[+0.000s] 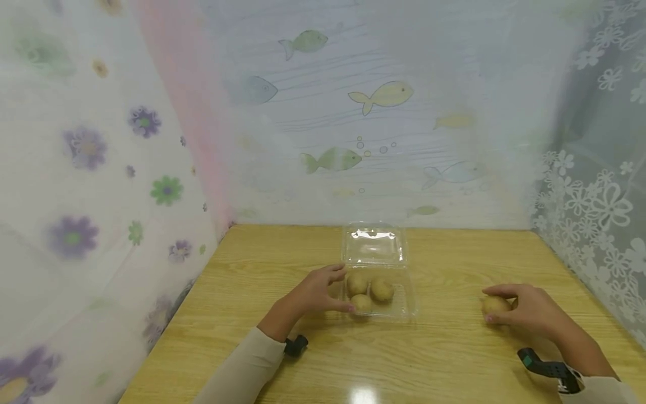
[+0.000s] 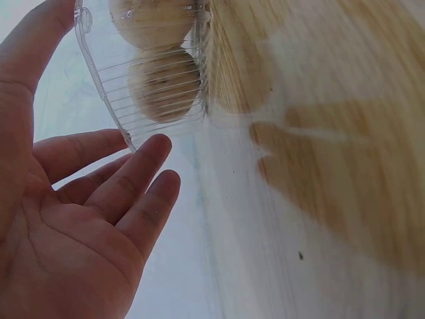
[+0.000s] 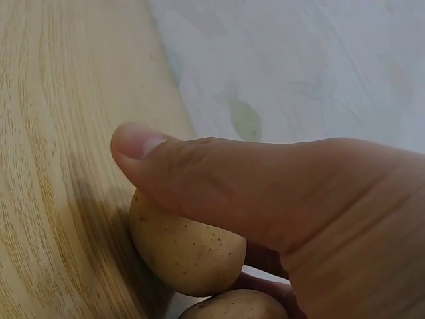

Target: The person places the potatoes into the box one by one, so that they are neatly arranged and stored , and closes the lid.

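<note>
A clear plastic clamshell container (image 1: 402,297) lies on the table with its lid (image 1: 374,247) tipped back. Three potatoes sit in its left and middle part, one of them a round potato (image 1: 382,290). My left hand (image 1: 319,290) spans the container's left side, thumb at the near corner and fingers by the hinge; the left wrist view shows fingertips right at the rim (image 2: 106,100). Off to the right, my right hand (image 1: 530,307) grips a speckled potato (image 3: 189,249) between thumb and fingers, low over the table. A second potato (image 3: 236,306) shows partly below it, close to the fingers.
The wooden table (image 1: 444,359) ends at a fish-print curtain (image 1: 383,168) behind the container. Flowered sheets hang along the left side (image 1: 91,196) and right side (image 1: 600,224). A black wrist device (image 1: 547,367) is worn on the right arm.
</note>
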Demonstrator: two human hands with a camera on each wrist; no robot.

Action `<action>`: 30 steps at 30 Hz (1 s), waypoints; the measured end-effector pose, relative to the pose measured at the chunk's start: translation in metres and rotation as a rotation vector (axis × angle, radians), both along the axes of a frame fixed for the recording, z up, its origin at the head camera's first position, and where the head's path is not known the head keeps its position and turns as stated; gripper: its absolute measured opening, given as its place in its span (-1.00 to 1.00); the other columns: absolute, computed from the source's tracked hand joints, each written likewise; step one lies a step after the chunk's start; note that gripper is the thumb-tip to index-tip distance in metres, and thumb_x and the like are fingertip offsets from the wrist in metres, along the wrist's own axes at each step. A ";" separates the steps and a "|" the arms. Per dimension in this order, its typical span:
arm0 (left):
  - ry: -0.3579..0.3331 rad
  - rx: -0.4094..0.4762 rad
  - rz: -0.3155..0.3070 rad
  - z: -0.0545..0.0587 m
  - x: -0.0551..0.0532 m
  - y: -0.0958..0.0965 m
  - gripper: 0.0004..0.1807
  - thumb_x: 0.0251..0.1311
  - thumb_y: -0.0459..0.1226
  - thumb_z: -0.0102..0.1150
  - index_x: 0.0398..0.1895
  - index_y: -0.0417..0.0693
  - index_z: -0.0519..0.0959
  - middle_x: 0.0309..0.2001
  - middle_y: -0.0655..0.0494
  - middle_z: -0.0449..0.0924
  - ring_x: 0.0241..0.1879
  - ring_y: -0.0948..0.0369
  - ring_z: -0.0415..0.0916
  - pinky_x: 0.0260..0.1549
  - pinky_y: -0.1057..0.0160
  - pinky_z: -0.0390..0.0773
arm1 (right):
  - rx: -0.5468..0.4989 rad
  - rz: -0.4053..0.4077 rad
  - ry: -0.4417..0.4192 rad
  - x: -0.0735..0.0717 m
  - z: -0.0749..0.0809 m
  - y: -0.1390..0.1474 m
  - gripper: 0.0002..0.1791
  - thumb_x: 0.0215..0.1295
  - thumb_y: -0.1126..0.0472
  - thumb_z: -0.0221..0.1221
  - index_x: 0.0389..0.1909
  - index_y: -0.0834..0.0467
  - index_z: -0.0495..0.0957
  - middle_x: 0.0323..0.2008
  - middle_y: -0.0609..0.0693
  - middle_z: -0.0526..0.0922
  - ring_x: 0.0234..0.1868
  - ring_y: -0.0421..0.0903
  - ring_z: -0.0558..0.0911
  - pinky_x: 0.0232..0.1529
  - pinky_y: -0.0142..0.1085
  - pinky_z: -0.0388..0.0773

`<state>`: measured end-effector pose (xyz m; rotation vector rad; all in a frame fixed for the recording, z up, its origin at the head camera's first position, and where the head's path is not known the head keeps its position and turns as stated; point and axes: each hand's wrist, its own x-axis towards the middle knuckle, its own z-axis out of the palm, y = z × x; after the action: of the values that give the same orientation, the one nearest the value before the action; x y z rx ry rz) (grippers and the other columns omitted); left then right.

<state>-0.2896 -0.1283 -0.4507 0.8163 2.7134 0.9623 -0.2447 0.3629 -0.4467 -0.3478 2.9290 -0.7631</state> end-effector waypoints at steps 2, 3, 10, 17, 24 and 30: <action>-0.001 0.007 0.000 0.000 0.000 0.000 0.19 -0.01 0.28 0.51 0.61 -0.06 0.23 0.53 0.03 0.35 0.48 0.07 0.35 0.38 -0.02 0.45 | 0.004 0.000 0.005 0.000 0.000 0.000 -0.17 0.08 -0.25 0.50 0.29 0.13 0.61 0.28 0.44 0.54 -0.12 0.08 0.70 -0.24 -0.01 0.66; -0.002 0.010 0.000 0.000 0.001 0.000 0.19 -0.01 0.27 0.51 0.61 -0.06 0.22 0.53 0.03 0.34 0.48 0.07 0.36 0.38 -0.02 0.45 | 0.007 0.001 0.006 0.000 0.000 0.000 -0.17 0.07 -0.25 0.50 0.29 0.13 0.61 0.27 0.44 0.54 -0.12 0.08 0.69 -0.24 -0.01 0.65; 0.006 0.016 -0.006 -0.001 0.001 0.000 0.21 -0.02 0.27 0.52 0.62 -0.09 0.20 0.53 0.02 0.33 0.46 0.09 0.38 0.37 -0.01 0.46 | 0.015 -0.005 -0.007 0.002 0.000 0.000 -0.16 0.02 -0.23 0.54 0.29 0.12 0.62 0.26 0.43 0.55 -0.11 0.06 0.67 -0.24 -0.06 0.63; 0.006 0.007 -0.007 0.001 0.001 0.000 0.21 -0.01 0.28 0.50 0.63 -0.06 0.19 0.53 0.03 0.33 0.49 0.07 0.34 0.39 -0.02 0.44 | -0.010 -0.005 -0.041 0.001 -0.001 0.002 -0.15 0.03 -0.14 0.57 0.33 0.14 0.58 0.19 0.38 0.59 -0.18 -0.06 0.66 -0.31 -0.19 0.60; -0.001 0.015 -0.010 0.002 0.002 -0.001 0.21 0.00 0.26 0.51 0.64 -0.05 0.16 0.52 0.03 0.35 0.49 0.05 0.33 0.38 -0.03 0.46 | 0.017 -0.004 -0.021 0.000 -0.001 0.002 -0.15 0.01 -0.17 0.57 0.32 0.12 0.59 0.26 0.42 0.54 -0.16 -0.04 0.65 -0.30 -0.18 0.58; 0.001 0.013 -0.012 0.002 0.003 0.000 0.20 0.01 0.25 0.51 0.64 -0.05 0.17 0.54 0.03 0.32 0.49 0.06 0.34 0.37 -0.03 0.46 | 0.028 0.004 -0.012 0.000 -0.002 0.001 -0.15 0.01 -0.18 0.56 0.31 0.13 0.60 0.25 0.41 0.55 -0.23 -0.11 0.61 -0.31 -0.20 0.55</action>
<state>-0.2867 -0.1287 -0.4488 0.8343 2.7030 0.9790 -0.2449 0.3640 -0.4483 -0.3456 2.9235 -0.7205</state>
